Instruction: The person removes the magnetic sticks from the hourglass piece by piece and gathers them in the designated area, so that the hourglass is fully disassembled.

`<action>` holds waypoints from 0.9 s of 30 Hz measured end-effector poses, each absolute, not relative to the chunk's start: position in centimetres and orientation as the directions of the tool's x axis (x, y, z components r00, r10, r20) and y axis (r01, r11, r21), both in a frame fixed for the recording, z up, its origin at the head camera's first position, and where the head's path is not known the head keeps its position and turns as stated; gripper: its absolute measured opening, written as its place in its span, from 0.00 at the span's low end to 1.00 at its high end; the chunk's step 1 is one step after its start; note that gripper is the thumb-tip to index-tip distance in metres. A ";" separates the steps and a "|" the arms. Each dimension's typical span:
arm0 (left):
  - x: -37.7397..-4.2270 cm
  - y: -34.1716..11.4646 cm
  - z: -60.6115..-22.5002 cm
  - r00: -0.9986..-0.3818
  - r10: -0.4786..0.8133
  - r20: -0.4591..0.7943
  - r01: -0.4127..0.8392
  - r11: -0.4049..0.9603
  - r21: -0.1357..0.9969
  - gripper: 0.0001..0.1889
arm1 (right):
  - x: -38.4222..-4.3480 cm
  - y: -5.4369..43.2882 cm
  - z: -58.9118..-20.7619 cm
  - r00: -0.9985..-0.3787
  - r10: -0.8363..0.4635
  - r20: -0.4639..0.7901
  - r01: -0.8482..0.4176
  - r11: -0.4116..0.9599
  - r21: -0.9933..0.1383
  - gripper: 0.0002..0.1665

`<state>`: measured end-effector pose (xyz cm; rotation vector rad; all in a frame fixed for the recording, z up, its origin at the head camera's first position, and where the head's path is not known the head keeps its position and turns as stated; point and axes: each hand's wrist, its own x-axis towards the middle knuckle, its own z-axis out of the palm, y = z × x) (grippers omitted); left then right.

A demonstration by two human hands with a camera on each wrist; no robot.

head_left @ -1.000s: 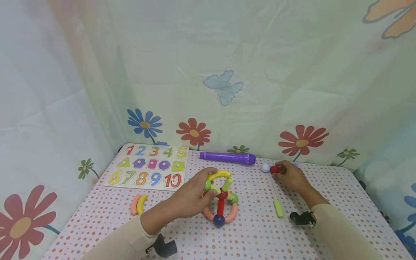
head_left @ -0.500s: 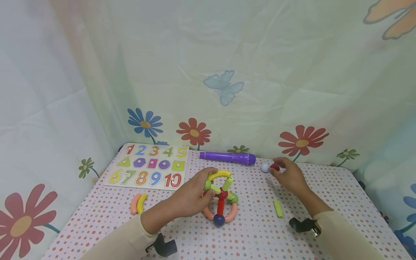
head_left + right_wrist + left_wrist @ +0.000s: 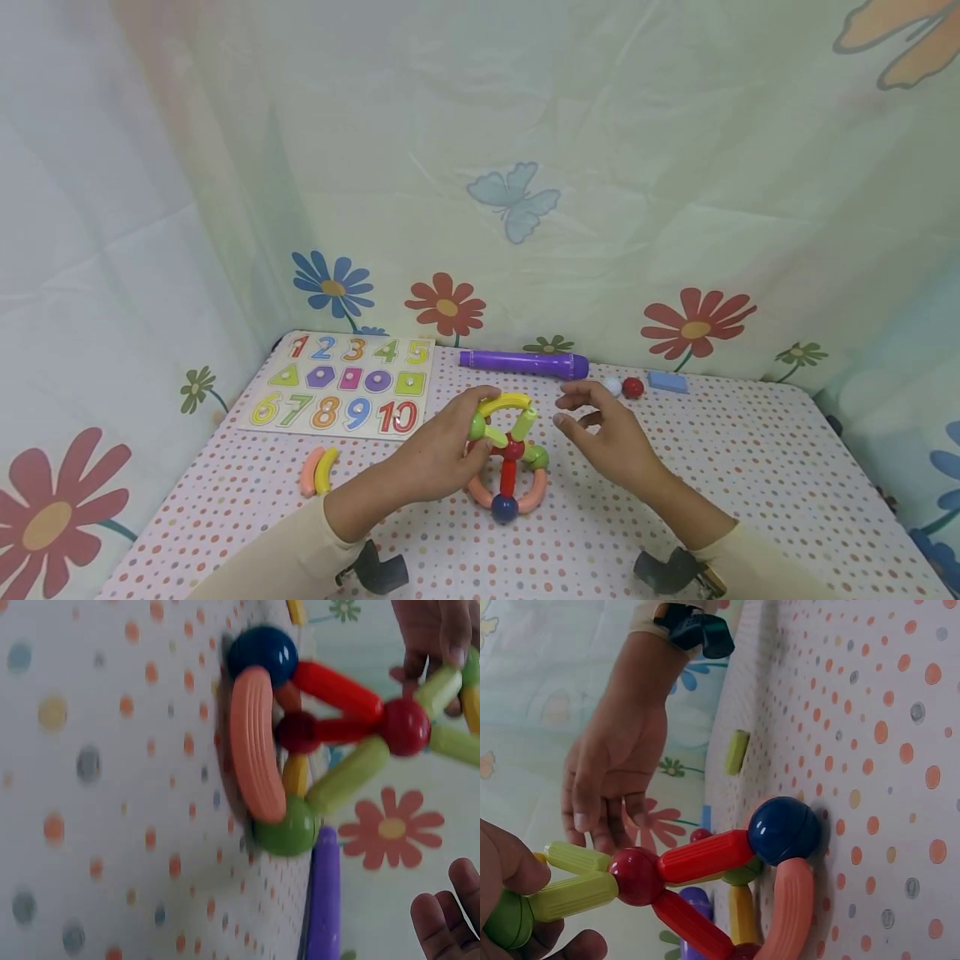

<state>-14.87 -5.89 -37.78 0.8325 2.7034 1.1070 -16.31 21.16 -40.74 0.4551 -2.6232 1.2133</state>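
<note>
My left hand (image 3: 438,446) grips the upper left of a model of magnetic sticks and balls (image 3: 508,479), fingers and thumb at its green ball (image 3: 508,919). A dark blue ball (image 3: 784,829), a central red ball (image 3: 636,876), red sticks and curved pink sticks (image 3: 255,746) form its lower part. Light green sticks (image 3: 574,896) rise from the central ball, and a curved yellow stick (image 3: 504,403) tops it. My right hand (image 3: 611,433) hovers to the model's right, fingers loosely bent, holding nothing. Behind it are a red ball (image 3: 633,387) and a partly covered white ball (image 3: 613,385).
A number-and-shape puzzle board (image 3: 337,383) lies at back left, a purple toy microphone (image 3: 525,364) at the back. Curved pink (image 3: 309,471) and yellow (image 3: 326,471) sticks lie left. A blue block (image 3: 667,382) sits back right. One light green stick (image 3: 737,752) lies near the right forearm.
My right hand has left the red ball and come left and nearer, beside the model, uncovering the blue block. Its forearm now covers the loose green stick in the head view. My left hand stays put.
</note>
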 end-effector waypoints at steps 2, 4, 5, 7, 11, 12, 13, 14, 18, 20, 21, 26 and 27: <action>-14.9 -5.9 -37.8 -0.847 0.520 0.107 0.447 0.589 0.673 0.34 | -15.7 20.4 -40.7 -0.923 -0.200 0.329 -0.382 0.578 -0.721 0.24; -14.8 -5.9 -37.8 -0.848 0.520 0.108 0.447 0.589 0.673 0.34 | -15.3 19.8 -40.7 -0.922 -0.207 0.327 -0.386 0.557 -0.736 0.25; -14.8 -5.9 -37.8 -0.848 0.519 0.108 0.447 0.590 0.672 0.34 | -15.2 19.5 -40.8 -0.923 -0.209 0.323 -0.384 0.547 -0.744 0.25; -14.8 -5.9 -37.8 -0.848 0.519 0.108 0.446 0.589 0.674 0.34 | -14.9 19.1 -41.0 -0.928 -0.202 0.314 -0.373 0.534 -0.759 0.26; -14.9 -5.9 -37.9 -0.846 0.520 0.118 0.454 0.587 0.670 0.34 | -14.2 18.2 -41.7 -0.911 -0.175 0.374 -0.407 0.540 -0.737 0.26; -14.9 -5.9 -38.0 -0.846 0.520 0.121 0.456 0.587 0.669 0.34 | -14.0 17.9 -41.8 -0.894 -0.175 0.412 -0.436 0.552 -0.711 0.26; -14.9 -5.9 -38.0 -0.844 0.522 0.124 0.460 0.585 0.669 0.34 | -13.7 17.7 -42.0 -0.869 -0.181 0.460 -0.475 0.565 -0.675 0.26; -14.9 -5.9 -38.0 -0.842 0.523 0.128 0.463 0.582 0.669 0.33 | -13.5 17.5 -42.1 -0.842 -0.194 0.503 -0.510 0.588 -0.627 0.26; -14.8 -6.0 -38.0 -0.841 0.526 0.130 0.456 0.556 0.695 0.32 | -12.8 16.8 -42.0 -0.706 -0.306 0.638 -0.650 0.637 -0.414 0.27; -14.7 -6.0 -38.0 -0.840 0.526 0.129 0.447 0.538 0.715 0.31 | -12.7 16.3 -41.7 -0.641 -0.366 0.674 -0.705 0.629 -0.329 0.26; -14.6 -6.1 -38.0 -0.840 0.527 0.126 0.441 0.529 0.725 0.30 | -12.7 16.0 -41.5 -0.611 -0.391 0.689 -0.730 0.616 -0.297 0.25; -14.2 -6.2 -38.0 -0.832 0.541 0.123 0.435 0.497 0.751 0.29 | -12.8 14.3 -40.7 -0.503 -0.445 0.741 -0.770 0.619 -0.152 0.27; -14.1 -6.2 -38.0 -0.832 0.540 0.124 0.433 0.494 0.754 0.31 | -12.8 14.0 -40.6 -0.491 -0.444 0.750 -0.765 0.631 -0.128 0.29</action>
